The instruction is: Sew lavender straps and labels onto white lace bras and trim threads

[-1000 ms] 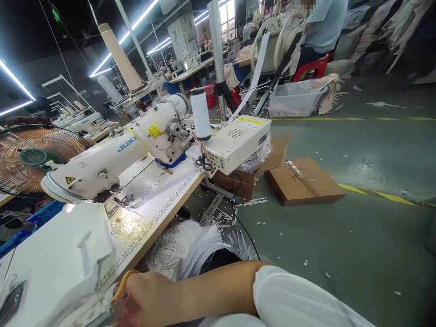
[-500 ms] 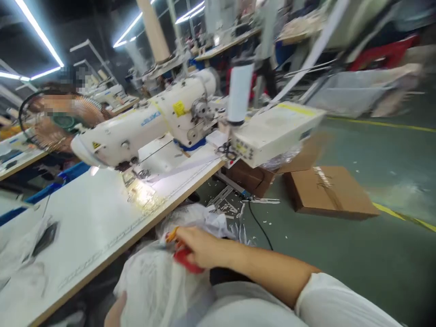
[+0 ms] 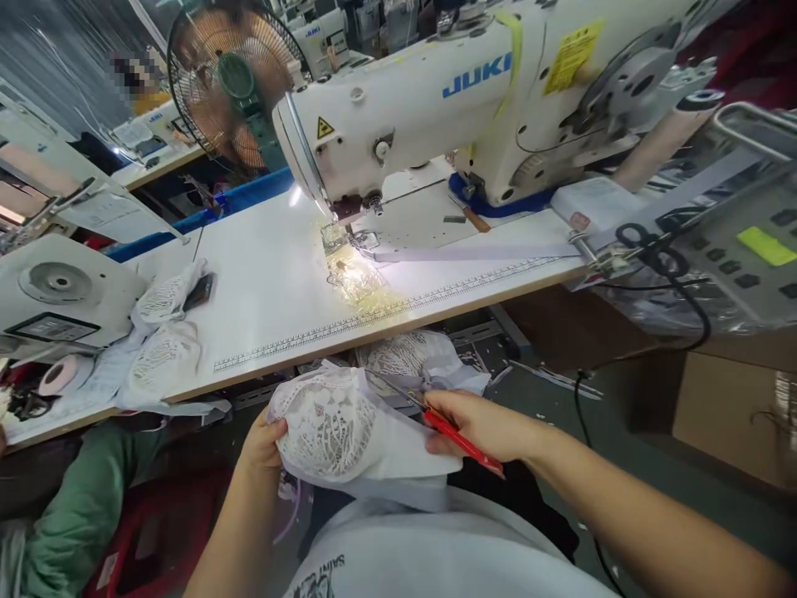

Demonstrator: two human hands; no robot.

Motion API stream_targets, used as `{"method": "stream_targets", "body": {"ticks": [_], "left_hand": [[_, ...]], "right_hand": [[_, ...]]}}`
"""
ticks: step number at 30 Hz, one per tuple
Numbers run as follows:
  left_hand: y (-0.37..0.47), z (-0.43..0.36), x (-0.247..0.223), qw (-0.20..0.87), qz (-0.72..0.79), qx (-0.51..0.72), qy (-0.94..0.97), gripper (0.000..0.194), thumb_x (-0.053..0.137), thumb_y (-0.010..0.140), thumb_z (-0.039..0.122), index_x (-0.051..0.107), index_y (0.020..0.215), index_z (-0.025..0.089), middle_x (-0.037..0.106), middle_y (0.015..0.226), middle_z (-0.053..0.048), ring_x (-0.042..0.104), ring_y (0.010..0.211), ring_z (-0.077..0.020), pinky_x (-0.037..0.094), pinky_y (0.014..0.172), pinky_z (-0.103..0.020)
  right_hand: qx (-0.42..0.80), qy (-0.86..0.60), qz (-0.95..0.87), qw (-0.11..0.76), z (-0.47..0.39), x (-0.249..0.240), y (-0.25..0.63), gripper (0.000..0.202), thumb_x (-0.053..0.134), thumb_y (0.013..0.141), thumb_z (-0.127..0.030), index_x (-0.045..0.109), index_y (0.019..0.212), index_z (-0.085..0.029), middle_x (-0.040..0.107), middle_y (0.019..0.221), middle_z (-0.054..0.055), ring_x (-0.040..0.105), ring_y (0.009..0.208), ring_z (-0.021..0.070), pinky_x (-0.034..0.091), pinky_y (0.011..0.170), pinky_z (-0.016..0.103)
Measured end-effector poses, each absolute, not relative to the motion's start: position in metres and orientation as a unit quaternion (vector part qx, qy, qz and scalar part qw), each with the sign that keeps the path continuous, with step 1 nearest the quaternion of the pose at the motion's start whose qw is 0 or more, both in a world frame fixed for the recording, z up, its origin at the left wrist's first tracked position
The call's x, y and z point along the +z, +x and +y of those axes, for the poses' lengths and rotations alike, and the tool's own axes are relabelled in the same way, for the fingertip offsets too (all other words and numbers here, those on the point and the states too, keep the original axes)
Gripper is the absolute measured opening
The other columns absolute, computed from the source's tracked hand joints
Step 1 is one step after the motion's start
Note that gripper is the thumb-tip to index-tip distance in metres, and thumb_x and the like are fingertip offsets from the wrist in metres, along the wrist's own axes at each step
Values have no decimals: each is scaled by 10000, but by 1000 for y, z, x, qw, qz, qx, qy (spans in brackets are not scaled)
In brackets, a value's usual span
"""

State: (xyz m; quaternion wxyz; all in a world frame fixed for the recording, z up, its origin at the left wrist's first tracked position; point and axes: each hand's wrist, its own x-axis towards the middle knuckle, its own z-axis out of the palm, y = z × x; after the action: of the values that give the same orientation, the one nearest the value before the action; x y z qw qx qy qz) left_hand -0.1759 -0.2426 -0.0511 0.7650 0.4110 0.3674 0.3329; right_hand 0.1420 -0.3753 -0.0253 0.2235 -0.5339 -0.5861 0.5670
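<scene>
A white lace bra [image 3: 330, 423] is spread above my lap, just in front of the table edge. Its near cup is pinched at the left side by my left hand [image 3: 265, 442], thumb on top. My right hand [image 3: 482, 422] is closed on red-handled scissors [image 3: 461, 440], whose blades point up and left over the bra's band. Another lace cup [image 3: 398, 355] shows beyond the blades, partly under the table edge. Whether the blades touch the fabric I cannot tell.
A white sewing machine [image 3: 411, 108] stands on the table [image 3: 261, 282], its lamp lit. Two lace cups [image 3: 165, 357] lie at the table's left. A fan [image 3: 237, 79] is behind. A co-worker's green sleeve [image 3: 87, 507] is at lower left; a cardboard box [image 3: 728, 415] sits at right.
My view has swung right-to-left and closer to the machine. The bundled white fabric is now spread as a bra, with my left hand in full view and the scissors' blades over it.
</scene>
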Motion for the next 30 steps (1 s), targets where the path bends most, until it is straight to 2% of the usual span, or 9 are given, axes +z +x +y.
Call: {"method": "stream_targets", "body": {"ticks": [6, 10, 13, 15, 19, 21, 24, 27, 30], "left_hand": [[-191, -258, -82, 719, 466, 272, 438, 483, 800, 541, 387, 675, 933, 133, 717, 775, -97, 675, 828, -297, 540, 785, -386], [-197, -255, -83, 673, 536, 221, 460, 422, 791, 555, 325, 679, 911, 126, 708, 845, -101, 647, 881, -302, 512, 814, -401], [-183, -250, -60, 522, 576, 226, 587, 348, 752, 604, 254, 682, 935, 173, 683, 952, -78, 595, 981, -287, 457, 895, -380], [-159, -252, -41, 425, 489, 206, 733, 261, 690, 681, 225, 690, 941, 195, 672, 980, -81, 575, 1004, -272, 422, 929, -354], [-91, -263, -22, 474, 163, 62, 863, 245, 626, 749, 229, 677, 984, 180, 675, 961, -104, 595, 918, -259, 435, 868, -325], [-64, -264, -24, 481, 132, 11, 867, 122, 600, 764, 234, 677, 829, 163, 668, 786, -67, 600, 730, -214, 461, 705, -276], [-49, -256, -23, 542, 129, -40, 830, 152, 538, 813, 222, 629, 720, 144, 603, 650, -15, 539, 586, -139, 411, 552, -209], [-58, -242, -11, 619, 123, -35, 775, 186, 528, 844, 245, 634, 741, 131, 618, 741, -49, 555, 666, -139, 436, 618, -215], [-72, -233, 0, 688, 107, -15, 718, 165, 541, 845, 247, 657, 813, 134, 644, 894, -113, 602, 798, -189, 471, 727, -278]], "right_hand": [[562, -533, -623, 108, -372, -32, 157, 287, 597, 718, -272, 327, 644, -210, 397, 649, -49, 363, 571, 103, 300, 510, 218], [518, -555, -647, 69, -367, -29, 151, 177, 518, 740, -160, 360, 677, -210, 441, 673, -18, 406, 596, 135, 284, 527, 238], [434, -584, -681, 79, -362, -16, 138, 119, 466, 739, -88, 416, 757, -195, 537, 770, 35, 486, 659, 163, 312, 554, 250], [381, -570, -722, 90, -360, -6, 128, 147, 456, 712, -51, 449, 783, -180, 574, 794, 56, 522, 673, 172, 332, 560, 253], [305, -531, -782, 119, -360, 3, 112, 231, 424, 611, -5, 479, 754, -178, 572, 699, 37, 517, 604, 171, 323, 508, 254], [294, -533, -775, 170, -361, 2, 112, 223, 418, 599, -11, 471, 726, -187, 564, 679, 32, 520, 598, 172, 330, 492, 255], [308, -573, -696, 303, -367, -3, 124, 178, 442, 670, -54, 486, 773, -193, 604, 771, 58, 582, 732, 200, 426, 579, 283], [384, -639, -528, 406, -377, -11, 142, 74, 509, 785, -202, 496, 858, -209, 647, 910, 74, 620, 842, 210, 488, 705, 326], [525, -612, -409, 427, -381, -22, 151, 180, 541, 819, -374, 485, 845, -205, 669, 963, 98, 649, 841, 219, 511, 748, 365]]}}
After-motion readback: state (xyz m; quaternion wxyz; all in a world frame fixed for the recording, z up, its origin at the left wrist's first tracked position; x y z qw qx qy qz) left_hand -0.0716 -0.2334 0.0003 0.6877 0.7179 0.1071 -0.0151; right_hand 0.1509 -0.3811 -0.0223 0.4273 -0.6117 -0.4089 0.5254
